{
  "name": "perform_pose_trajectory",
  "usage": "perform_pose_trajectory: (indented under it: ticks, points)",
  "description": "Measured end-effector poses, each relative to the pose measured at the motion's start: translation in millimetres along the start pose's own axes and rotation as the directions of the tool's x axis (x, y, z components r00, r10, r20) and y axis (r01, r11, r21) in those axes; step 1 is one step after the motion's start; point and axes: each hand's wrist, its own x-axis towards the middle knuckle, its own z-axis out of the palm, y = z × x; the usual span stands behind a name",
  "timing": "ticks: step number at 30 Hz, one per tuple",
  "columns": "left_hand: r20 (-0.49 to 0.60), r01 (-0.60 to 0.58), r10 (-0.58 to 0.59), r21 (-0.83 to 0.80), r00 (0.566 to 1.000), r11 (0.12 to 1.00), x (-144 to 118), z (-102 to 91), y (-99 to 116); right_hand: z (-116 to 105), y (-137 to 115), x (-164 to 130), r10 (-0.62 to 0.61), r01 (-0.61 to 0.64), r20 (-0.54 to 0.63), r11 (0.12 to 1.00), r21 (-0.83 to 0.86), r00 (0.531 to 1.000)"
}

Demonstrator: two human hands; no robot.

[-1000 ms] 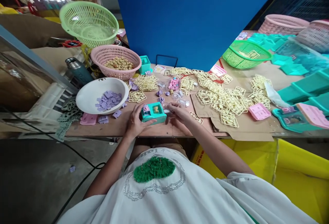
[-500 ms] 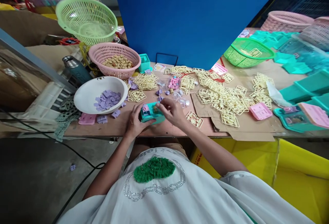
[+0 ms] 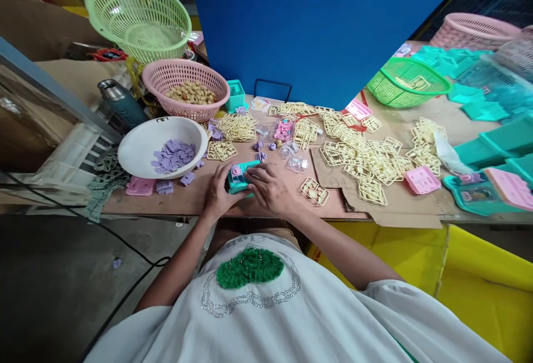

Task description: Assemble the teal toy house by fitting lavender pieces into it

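resting on the desk [image 3: 183, 203] edge, the small teal box [image 3: 238, 179] sits directly between both sets of fingers, left hand [image 3: 219, 195] gripping its near-left end, right hand [image 3: 270, 189] curled over its right half, long axis running left-right.

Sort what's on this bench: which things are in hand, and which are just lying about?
In hand:
teal box
left hand
right hand

Lying about:
white bowl of purple pieces
pink basket of tan pieces
cream frames
flask
green basket
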Motion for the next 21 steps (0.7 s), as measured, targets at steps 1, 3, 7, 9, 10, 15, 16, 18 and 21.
perform_pose_trajectory:
  ticks: [1, 3, 7, 9, 10, 15, 16, 18, 21]
  points:
    - [-0.007, 0.009, -0.009, -0.004, 1.000, 1.000, -1.1, 0.5, -0.5, -3.6, 2.3, 0.4, 0.027, -0.026, -0.022, 0.997, 0.070, 0.999]
    - [-0.019, 0.044, -0.044, -0.014, 0.999, 0.999, -4.0, 1.6, -2.0, -11.3, 7.9, 1.3, 0.105, -0.087, -0.089, 0.979, 0.184, 0.990]
    - [-0.022, 0.126, -0.127, -0.030, 0.992, 0.992, -9.6, 3.4, -6.7, -19.1, 15.7, 5.5, 0.106, -0.083, -0.159, 0.987, 0.141, 0.982]
    - [-0.024, 0.145, -0.146, -0.037, 0.989, 0.989, -11.1, 4.2, -9.3, -18.4, 16.3, 9.2, 0.038, -0.034, -0.076, 0.998, 0.051, 0.996]
    - [-0.025, 0.154, -0.155, -0.040, 0.988, 0.987, -11.5, 4.6, -10.4, -17.4, 16.3, 10.7, 0.016, -0.016, -0.027, 1.000, 0.013, 1.000]
    - [-0.021, 0.165, -0.167, -0.056, 0.986, 0.985, -11.5, 4.9, -9.2, -9.7, 21.7, 6.5, 0.078, -0.077, -0.017, 0.994, 0.074, 0.997]
    - [-0.020, 0.144, -0.145, -0.058, 0.989, 0.988, -11.4, 4.2, -6.7, -8.1, 24.2, 3.1, 0.162, -0.152, -0.061, 0.977, 0.152, 0.985]
    - [-0.018, 0.047, -0.048, -0.048, 0.999, 0.998, -11.6, 1.9, 0.5, -5.4, 29.0, -4.7, 0.364, -0.325, -0.044, 0.874, 0.362, 0.930]
    - [0.024, -0.120, 0.120, -0.014, 0.992, 0.993, -14.0, -2.8, 13.0, -2.9, 31.6, -15.1, 0.467, -0.467, 0.167, 0.656, 0.594, 0.868]
